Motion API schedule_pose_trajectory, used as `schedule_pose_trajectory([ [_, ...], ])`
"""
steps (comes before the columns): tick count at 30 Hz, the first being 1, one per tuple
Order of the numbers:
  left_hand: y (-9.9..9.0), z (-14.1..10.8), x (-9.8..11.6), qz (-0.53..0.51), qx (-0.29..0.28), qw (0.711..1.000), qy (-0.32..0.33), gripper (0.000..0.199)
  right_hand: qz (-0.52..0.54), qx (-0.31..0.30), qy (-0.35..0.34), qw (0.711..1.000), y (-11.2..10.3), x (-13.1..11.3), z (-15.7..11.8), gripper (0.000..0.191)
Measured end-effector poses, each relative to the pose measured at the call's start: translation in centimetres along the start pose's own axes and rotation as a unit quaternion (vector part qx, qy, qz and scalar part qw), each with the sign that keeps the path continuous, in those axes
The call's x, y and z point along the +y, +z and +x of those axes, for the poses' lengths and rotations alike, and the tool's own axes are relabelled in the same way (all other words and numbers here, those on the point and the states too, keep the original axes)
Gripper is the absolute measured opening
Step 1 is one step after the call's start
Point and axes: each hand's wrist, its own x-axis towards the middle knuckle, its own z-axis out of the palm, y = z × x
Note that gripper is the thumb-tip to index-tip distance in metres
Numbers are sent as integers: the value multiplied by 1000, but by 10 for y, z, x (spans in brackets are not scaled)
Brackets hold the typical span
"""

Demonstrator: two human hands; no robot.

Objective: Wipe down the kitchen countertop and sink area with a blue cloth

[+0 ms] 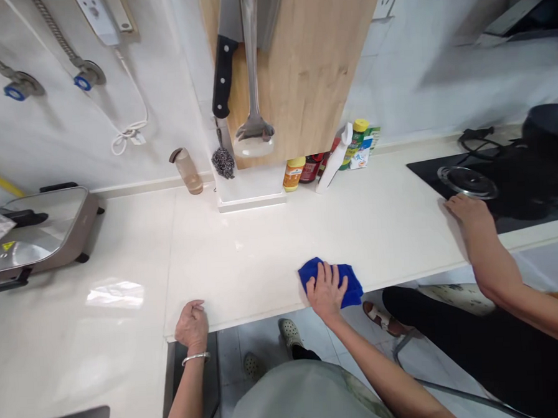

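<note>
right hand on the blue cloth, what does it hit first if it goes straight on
The right hand would probably meet the white block under the wooden board first, though depth is unclear.

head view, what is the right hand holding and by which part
The right hand lies spread on top of the blue cloth, pressing its middle onto the counter, not gripping any edge.

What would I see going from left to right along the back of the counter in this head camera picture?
An electric pan with a shiny lid, a tan bottle, a steel wool scrubber, a yellow-capped sauce bottle, a white spray bottle, a stove burner.
</note>
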Motion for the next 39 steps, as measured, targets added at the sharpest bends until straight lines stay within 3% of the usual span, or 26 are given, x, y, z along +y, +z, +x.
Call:
schedule_pose_trajectory([
  [7,-3,2,-14,-88,-21,995,51,32,62,-69,-80,992,-14,-115,-43,58],
  [10,-10,5,-25,-135,-48,985,96,33,103,-107,-142,979,-21,-147,-53,58],
  [13,-29,15,-44,-164,-53,979,111,36,132,-136,-194,963,-28,-144,-48,59],
  [16,-58,31,-71,-149,-14,985,83,37,145,-157,-309,927,-31,-113,-28,61],
  [19,-87,42,-101,-102,18,994,35,32,142,-155,-462,862,-31,-87,-6,60],
  [21,-98,45,-116,-75,25,997,9,30,141,-150,-545,813,-30,-82,4,60],
  [24,-101,46,-130,-60,23,998,-4,31,135,-162,-639,740,-28,-88,12,62],
  [26,-98,45,-134,-58,19,998,-4,33,129,-169,-670,711,-25,-92,12,62],
  [29,-91,46,-137,-55,15,998,-6,35,121,-167,-671,712,-21,-93,5,65],
  [33,-88,47,-140,-57,4,998,-3,36,116,-149,-637,748,-18,-110,-22,68],
  [39,-85,48,-144,-55,-3,998,4,37,130,-148,-605,772,-16,-200,-73,72],
])
